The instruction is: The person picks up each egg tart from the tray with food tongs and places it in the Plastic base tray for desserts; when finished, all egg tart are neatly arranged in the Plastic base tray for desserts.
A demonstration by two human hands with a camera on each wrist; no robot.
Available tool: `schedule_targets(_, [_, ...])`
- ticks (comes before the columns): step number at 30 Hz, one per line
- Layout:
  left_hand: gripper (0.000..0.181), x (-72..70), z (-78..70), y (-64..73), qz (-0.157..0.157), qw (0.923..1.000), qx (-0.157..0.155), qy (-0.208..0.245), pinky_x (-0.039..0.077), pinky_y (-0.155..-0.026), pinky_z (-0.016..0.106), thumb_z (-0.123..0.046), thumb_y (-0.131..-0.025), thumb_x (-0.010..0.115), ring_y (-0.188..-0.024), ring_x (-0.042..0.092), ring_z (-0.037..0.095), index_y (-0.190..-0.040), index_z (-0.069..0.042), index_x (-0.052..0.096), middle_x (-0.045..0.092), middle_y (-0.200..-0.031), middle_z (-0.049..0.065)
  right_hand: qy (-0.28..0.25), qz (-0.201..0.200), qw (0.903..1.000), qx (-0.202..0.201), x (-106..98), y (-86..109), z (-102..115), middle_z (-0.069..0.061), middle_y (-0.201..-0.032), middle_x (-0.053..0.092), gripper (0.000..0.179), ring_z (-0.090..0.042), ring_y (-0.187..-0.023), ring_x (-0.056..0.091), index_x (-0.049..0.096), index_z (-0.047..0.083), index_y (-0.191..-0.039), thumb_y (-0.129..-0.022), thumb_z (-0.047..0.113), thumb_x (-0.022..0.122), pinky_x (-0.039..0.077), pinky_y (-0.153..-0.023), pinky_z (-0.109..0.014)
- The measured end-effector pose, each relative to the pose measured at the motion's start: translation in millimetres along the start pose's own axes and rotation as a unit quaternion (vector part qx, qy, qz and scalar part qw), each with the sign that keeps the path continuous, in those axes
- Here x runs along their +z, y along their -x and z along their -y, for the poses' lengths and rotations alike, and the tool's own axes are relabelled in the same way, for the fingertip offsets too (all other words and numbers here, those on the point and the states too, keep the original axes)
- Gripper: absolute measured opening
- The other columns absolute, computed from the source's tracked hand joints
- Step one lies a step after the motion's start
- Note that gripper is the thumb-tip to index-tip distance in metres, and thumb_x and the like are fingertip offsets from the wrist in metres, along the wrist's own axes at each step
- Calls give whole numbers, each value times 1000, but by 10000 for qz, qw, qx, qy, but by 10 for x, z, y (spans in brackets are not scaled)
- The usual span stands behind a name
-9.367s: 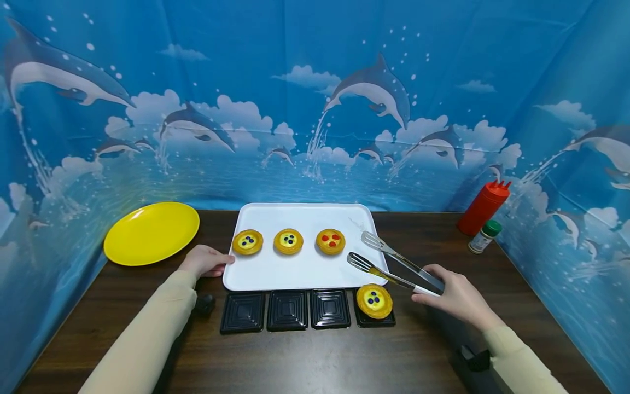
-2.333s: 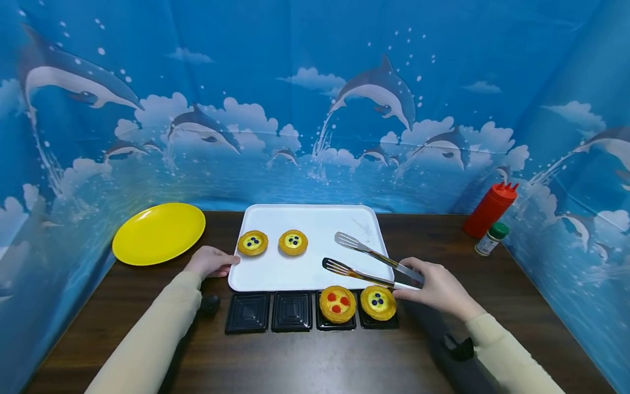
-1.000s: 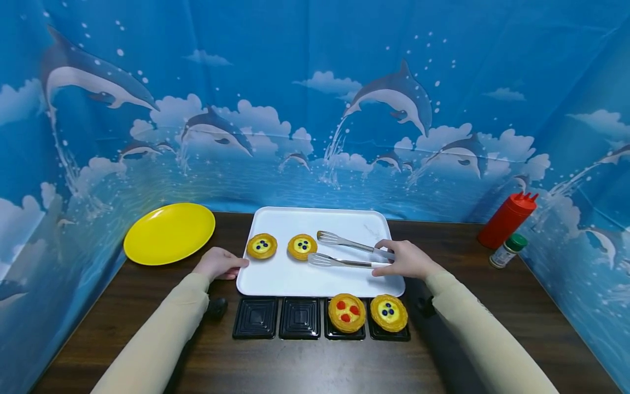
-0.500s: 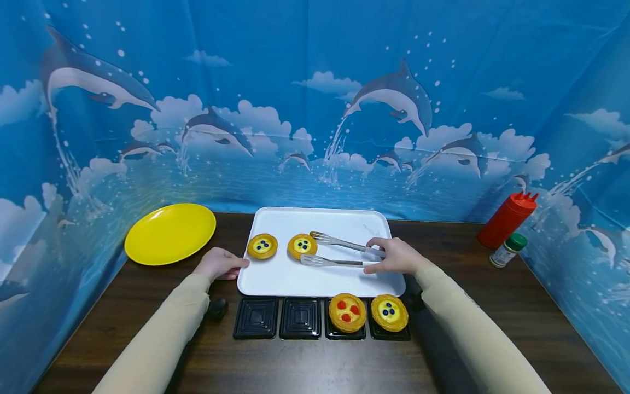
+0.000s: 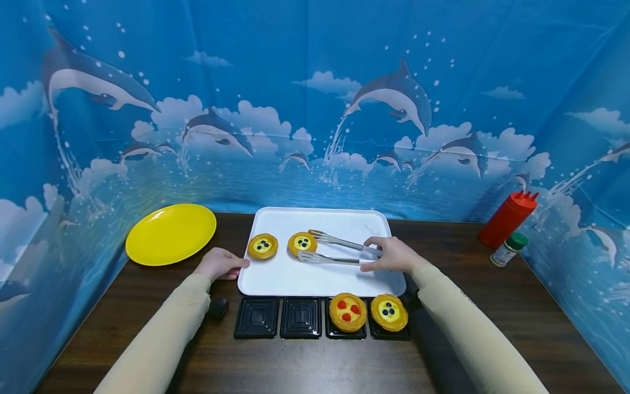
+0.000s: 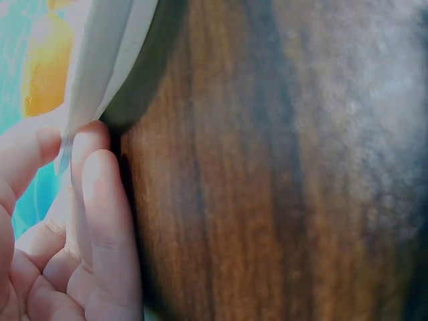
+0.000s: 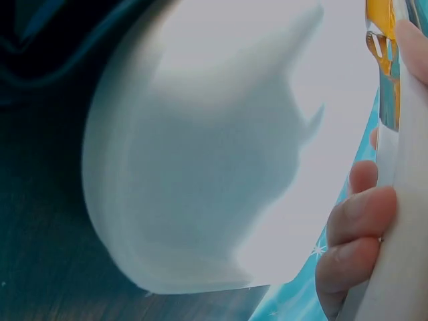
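Observation:
My left hand pinches the left edge of the white tray between thumb and fingers; the left wrist view shows the thumb on top and fingers beneath the rim. My right hand holds metal tongs over the tray, their two slotted ends spread on either side of a blueberry-topped egg tart. Another blueberry tart sits at the tray's left. In front, a strawberry-topped tart and a third blueberry tart rest on small black square trays.
Two bare black square trays, one at the left and one beside it, line up before the white tray. A yellow plate lies back left. A red squeeze bottle and a green-capped shaker stand back right.
Over the earlier frames the strawberry tart went from the white tray to the third black tray. The tongs then moved left to the inner blueberry tart. My left hand keeps its hold.

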State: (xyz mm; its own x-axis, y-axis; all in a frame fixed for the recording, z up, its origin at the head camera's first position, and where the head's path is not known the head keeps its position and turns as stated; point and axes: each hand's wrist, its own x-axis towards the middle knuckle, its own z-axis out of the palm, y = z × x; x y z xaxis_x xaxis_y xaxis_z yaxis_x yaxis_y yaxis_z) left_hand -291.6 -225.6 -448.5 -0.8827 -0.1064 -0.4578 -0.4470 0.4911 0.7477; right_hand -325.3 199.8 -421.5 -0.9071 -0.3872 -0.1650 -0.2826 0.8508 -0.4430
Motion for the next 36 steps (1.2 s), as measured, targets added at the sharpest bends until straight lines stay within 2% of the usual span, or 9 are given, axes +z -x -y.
schedule_targets(3, [41,1,2,-2,-15,10000,-26,9,54,-63,19,-28,-85,72,-60,62,12,-108,6,66,66,-74,6,8,-17,10000,3,-4,8,10,-12,-122,59,67,-22,-93,56,59,17,-124,-70,52,78,54,-79,-41])
schedule_targets(15, [39,11,-6,-6,-31,10000,1,-32,54,-64,19,-28,-85,72,-60,62,12,-106,5,67,66,-74,6,-100,-229,9997,6,-78,166,-22,-11,-113,63,64,-21,-85,54,59,16,-123,-71,48,79,54,-72,-35])
schedule_targets(22, [41,-8,26,-43,-26,10000,-48,-72,54,-64,19,-29,-84,72,-61,62,13,-107,5,67,66,-75,6,-168,-333,9993,-62,-120,356,-79,-11,-110,64,67,-21,-85,54,57,12,-126,-73,48,78,54,-76,-37])
schedule_targets(30, [42,-14,29,-48,-2,10000,-63,-59,54,-65,19,-29,-85,72,-62,63,13,-107,5,66,67,-75,6,-227,-432,9987,-160,-103,603,-107,-10,-105,64,67,-19,-80,52,58,11,-125,-73,48,78,49,-65,-28])
schedule_targets(36, [42,-8,15,-47,9,10000,-66,-51,54,-65,19,-30,-85,72,-63,63,13,-108,5,66,67,-76,6,-348,-468,9982,-129,-59,776,-101,-9,-100,65,64,-17,-77,53,59,12,-122,-72,47,79,49,-61,-27])
